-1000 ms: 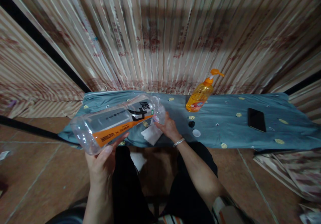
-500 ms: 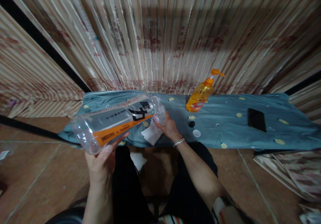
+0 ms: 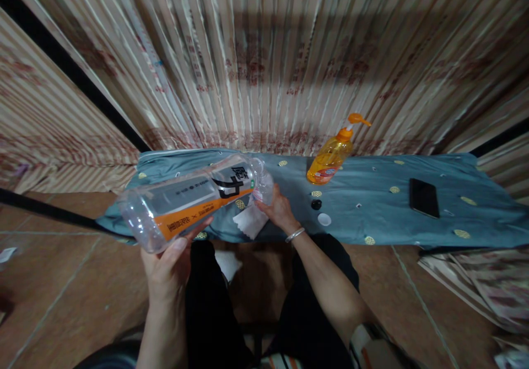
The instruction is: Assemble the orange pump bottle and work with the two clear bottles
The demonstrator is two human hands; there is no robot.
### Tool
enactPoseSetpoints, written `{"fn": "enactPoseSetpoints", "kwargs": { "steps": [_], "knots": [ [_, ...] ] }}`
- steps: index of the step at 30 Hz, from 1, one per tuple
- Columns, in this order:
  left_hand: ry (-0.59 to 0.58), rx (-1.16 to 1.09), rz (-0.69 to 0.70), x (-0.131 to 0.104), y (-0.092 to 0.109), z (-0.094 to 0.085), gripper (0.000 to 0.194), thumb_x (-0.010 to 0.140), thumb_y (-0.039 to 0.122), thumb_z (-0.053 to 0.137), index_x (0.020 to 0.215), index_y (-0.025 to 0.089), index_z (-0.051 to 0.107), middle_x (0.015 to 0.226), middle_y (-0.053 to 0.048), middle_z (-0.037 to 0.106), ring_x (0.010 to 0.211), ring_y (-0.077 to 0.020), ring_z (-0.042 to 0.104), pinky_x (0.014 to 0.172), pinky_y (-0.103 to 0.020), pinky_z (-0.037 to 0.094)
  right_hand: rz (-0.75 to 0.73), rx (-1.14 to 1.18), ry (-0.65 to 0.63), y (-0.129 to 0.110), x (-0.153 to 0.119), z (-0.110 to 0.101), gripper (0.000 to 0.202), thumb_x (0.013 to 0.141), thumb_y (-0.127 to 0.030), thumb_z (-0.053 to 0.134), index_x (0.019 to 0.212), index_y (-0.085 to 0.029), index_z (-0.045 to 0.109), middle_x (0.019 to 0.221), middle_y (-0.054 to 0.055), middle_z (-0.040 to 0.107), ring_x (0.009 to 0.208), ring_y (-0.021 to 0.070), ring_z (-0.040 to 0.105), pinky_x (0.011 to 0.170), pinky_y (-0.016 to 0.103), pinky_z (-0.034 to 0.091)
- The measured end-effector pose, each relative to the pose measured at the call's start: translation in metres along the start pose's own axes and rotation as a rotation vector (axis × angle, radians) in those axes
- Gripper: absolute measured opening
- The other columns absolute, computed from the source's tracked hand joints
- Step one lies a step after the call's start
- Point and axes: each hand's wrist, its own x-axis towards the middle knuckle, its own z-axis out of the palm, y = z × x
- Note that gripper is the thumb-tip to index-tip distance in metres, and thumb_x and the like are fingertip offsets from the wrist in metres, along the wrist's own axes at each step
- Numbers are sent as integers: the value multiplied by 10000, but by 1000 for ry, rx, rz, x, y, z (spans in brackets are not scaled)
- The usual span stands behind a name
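Observation:
A large clear plastic bottle (image 3: pixel 185 201) with a silver and orange label lies tilted across the left part of the view, its neck end toward the right and higher. My left hand (image 3: pixel 171 261) is closed around its lower end from below. At the bottle's neck, my right hand (image 3: pixel 278 209) grips a small clear plastic bottle (image 3: pixel 264 188) with a pinkish mark. The two bottles meet or overlap there; whether their mouths touch, I cannot tell. Just below lies a white tissue (image 3: pixel 250 220) on the blue cloth.
An orange pump bottle (image 3: pixel 329 159) stands right of centre on the cloth-covered bench (image 3: pixel 380 204). Nearer me are a black cap (image 3: pixel 316 204) and a white round lid (image 3: pixel 324 219). A dark phone (image 3: pixel 424 197) lies farther right. Striped curtains (image 3: pixel 268 60) hang behind the bench.
Both hands and the two bottles hold nearly the same position. The view has shifted very slightly; nothing has been picked up or let go.

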Motion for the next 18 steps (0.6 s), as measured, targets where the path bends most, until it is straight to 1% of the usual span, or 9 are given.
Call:
{"fn": "enactPoseSetpoints", "kwargs": {
  "steps": [3,6,14,18],
  "knots": [
    [-7,-8,17,0,-1,0,443,555,385,1028,952,286,857,992,-75,847,1005,-378,810,822,-595,741,6,7,-15,0,0,0,549,960,-317,834,1424,-152,593,1229,158,842,1132,309,831,930,343,619],
    [-3,-17,23,0,-2,0,447,557,382,1034,951,270,855,977,-82,848,983,-376,818,816,-616,738,14,12,-19,0,1,0,563,965,-319,830,1432,-126,580,1236,175,834,1147,315,825,940,344,610],
    [-12,-29,15,0,-2,-2,462,559,381,1048,972,277,869,1001,-88,851,997,-367,818,840,-589,745,15,12,-30,0,1,0,540,969,-320,824,1419,-139,587,1219,158,834,1145,313,825,939,340,604],
    [-16,-34,24,1,-3,-3,452,569,378,1050,962,265,857,1019,-86,848,978,-361,824,814,-594,747,20,-5,-27,0,1,1,576,967,-327,827,1439,-114,576,1223,177,830,1144,317,823,937,337,602]
  ]
}}
